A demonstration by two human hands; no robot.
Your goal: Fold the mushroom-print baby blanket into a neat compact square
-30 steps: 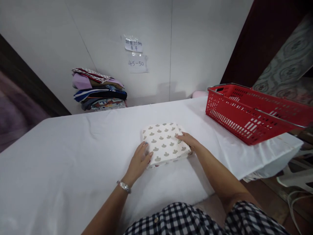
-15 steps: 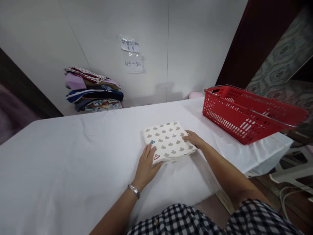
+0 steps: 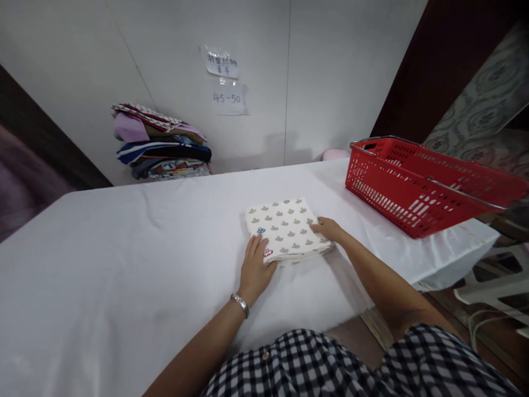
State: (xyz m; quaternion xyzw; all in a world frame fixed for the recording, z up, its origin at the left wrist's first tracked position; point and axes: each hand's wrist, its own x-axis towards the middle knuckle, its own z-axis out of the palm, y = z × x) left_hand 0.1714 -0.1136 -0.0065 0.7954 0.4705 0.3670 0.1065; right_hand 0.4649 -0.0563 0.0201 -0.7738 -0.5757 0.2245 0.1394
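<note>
A folded white cloth [image 3: 285,227] printed with grey mushroom-like shapes, plus one blue and one red, lies on the white-covered table. My left hand [image 3: 255,270] grips its near left corner, fingers along the left edge and thumb at the front edge. At the right edge, my right hand [image 3: 330,229] has hold of the cloth with fingertips on top; its thumb is hidden. Several layers show along the cloth's front edge.
A red plastic basket [image 3: 384,196] with metal handles stands on the table's right end. Behind the table's left part is a stack of folded fabrics [image 3: 163,149]. Paper signs [image 3: 229,99] hang on the wall. White plastic furniture [image 3: 496,281] stands beyond the right edge.
The view has tilted and shifted slightly, so everything sits a little higher and further right. My hands keep their places at the cloth's two sides.
</note>
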